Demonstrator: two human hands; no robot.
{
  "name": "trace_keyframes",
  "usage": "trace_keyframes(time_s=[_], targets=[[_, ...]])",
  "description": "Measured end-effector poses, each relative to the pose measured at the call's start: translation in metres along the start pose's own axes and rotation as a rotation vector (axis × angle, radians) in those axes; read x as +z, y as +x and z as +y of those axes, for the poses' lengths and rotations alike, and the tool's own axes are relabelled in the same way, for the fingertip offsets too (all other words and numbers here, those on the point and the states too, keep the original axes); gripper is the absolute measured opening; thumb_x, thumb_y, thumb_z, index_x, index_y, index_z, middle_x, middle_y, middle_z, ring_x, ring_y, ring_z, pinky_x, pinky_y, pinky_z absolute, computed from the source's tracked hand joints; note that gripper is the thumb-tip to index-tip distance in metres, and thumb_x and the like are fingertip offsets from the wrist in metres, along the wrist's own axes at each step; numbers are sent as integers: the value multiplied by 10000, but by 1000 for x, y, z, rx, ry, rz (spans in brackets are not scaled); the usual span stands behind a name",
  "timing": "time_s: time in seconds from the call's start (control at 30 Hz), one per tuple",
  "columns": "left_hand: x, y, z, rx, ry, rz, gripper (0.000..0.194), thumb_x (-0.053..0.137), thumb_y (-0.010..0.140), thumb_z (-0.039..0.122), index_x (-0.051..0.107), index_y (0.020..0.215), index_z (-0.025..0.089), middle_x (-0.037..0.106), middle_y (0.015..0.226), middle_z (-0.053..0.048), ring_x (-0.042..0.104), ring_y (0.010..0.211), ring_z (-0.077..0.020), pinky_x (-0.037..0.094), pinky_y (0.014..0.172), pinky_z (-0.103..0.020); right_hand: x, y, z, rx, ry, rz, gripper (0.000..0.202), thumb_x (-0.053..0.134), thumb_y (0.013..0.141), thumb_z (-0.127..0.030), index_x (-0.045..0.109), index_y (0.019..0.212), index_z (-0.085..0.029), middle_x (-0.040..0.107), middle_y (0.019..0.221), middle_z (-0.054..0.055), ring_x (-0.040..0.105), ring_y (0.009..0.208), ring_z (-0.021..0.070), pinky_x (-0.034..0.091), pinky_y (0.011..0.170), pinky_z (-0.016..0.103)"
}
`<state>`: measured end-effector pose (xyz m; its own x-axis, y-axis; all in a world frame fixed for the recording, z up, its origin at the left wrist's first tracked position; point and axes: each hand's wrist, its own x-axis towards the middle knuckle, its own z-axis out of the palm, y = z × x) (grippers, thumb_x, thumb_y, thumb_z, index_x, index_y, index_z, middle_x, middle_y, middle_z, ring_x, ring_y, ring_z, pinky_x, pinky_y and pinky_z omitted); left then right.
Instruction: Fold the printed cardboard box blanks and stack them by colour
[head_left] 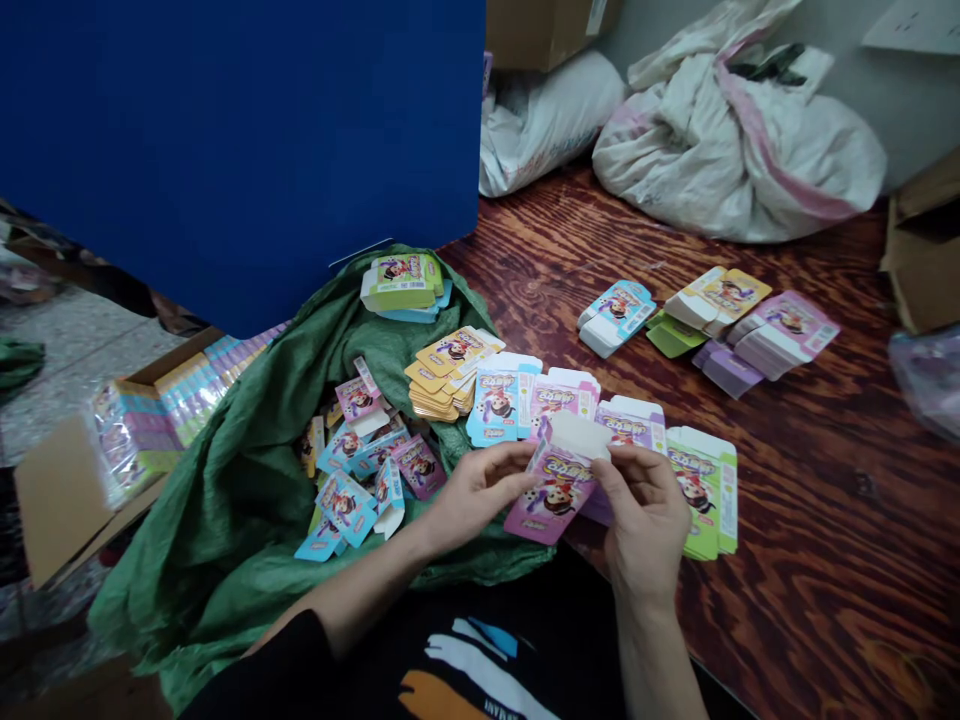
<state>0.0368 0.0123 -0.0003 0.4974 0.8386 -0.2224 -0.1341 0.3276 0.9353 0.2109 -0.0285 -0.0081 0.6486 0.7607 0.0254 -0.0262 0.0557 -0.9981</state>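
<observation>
Between my two hands is a pink card box (551, 492) with a printed cartoon figure, its white top flap up. My left hand (491, 487) pinches its left edge, fingers closed. On the right, the thumb and fingers of my right hand (637, 510) close on the box near the flap. Behind it lie stacks of flat cartons on the table: a yellow stack (454, 365), a blue stack (499, 400), a pink stack (570, 390), a purple stack (634, 420) and a green stack (712, 485). Left of my hands, several small boxes (349, 500) lie in a green sack (247, 560).
More carton stacks (787, 325) stand farther back on the wood-grain table (825, 520). White sacks (739, 150) rest at the back. A blue panel (240, 140) fills the upper left. On the floor side is an open cardboard box (67, 500) with wrapped packs.
</observation>
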Motion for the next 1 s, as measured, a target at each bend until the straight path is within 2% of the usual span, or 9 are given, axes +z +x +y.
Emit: trace_keyframes(time_s=[0.13, 0.27, 0.37, 0.5, 0.6, 0.7, 0.83, 0.93, 1.0], targets=[[1, -5, -1, 239, 279, 7, 565, 670, 957, 386, 550, 1465, 171, 750, 1166, -117, 716, 992, -213, 576, 905, -334, -1, -2, 1, 5, 9, 9, 245, 883, 729, -345, 758, 887, -205, 741, 818, 15, 663, 746, 151, 523, 691, 258], [-1, -8, 7, 375, 542, -103, 494, 580, 1011, 268, 508, 1498, 232, 680, 1351, -102, 651, 1190, -220, 512, 1054, -361, -4, -3, 4, 16, -5, -12, 202, 865, 757, -364, 789, 867, -212, 762, 856, 28, 678, 798, 169, 530, 755, 289], [-4, -11, 13, 303, 564, -146, 397, 576, 1014, 278, 568, 1408, 234, 662, 1361, -89, 644, 1171, -212, 506, 1045, -352, -9, -4, 6, -14, -47, -59, 174, 854, 767, -371, 791, 812, -215, 759, 841, 27, 682, 806, 181, 533, 780, 306], [-9, -15, 15, 133, 473, -186, 374, 647, 974, 319, 586, 1331, 222, 691, 1168, -62, 647, 901, -163, 525, 842, -296, -15, -8, 2, 4, -65, -188, 203, 854, 761, -376, 749, 730, -205, 736, 790, 25, 672, 749, 176, 536, 702, 288], [-10, -16, 14, 35, 322, -209, 430, 675, 948, 325, 536, 1342, 228, 664, 1059, -39, 610, 788, -135, 479, 715, -261, -14, -8, -5, 72, -15, -195, 276, 857, 757, -371, 761, 979, -239, 732, 796, 0, 663, 706, 157, 537, 652, 264], [-7, -14, 10, -7, 148, -198, 501, 693, 924, 322, 452, 1355, 239, 633, 1163, -70, 615, 785, -128, 472, 716, -270, -14, -2, -9, 145, 37, -243, 488, 858, 749, -370, 708, 1205, -279, 718, 795, -23, 655, 688, 145, 544, 639, 255], [-4, -10, 7, -7, 210, -164, 518, 694, 913, 293, 427, 1353, 235, 629, 1184, -79, 601, 769, -116, 461, 719, -264, -20, 4, -7, 127, 10, -358, 228, 858, 750, -382, 752, 888, -234, 734, 837, 22, 679, 772, 172, 562, 700, 278], [-6, -8, 6, 19, 297, -180, 510, 661, 929, 272, 425, 1379, 224, 638, 1204, -88, 608, 771, -118, 463, 710, -256, -22, 1, -6, 119, 17, -439, 227, 841, 773, -418, 721, 799, -226, 762, 964, 59, 704, 911, 216, 576, 780, 322], [-8, -7, 6, 41, 357, -206, 519, 643, 943, 267, 421, 1410, 221, 651, 1204, -92, 624, 792, -131, 472, 718, -260, -21, -2, -4, 156, 17, -454, 265, 835, 781, -443, 692, 770, -220, 765, 1003, 64, 704, 900, 210, 574, 755, 312]])
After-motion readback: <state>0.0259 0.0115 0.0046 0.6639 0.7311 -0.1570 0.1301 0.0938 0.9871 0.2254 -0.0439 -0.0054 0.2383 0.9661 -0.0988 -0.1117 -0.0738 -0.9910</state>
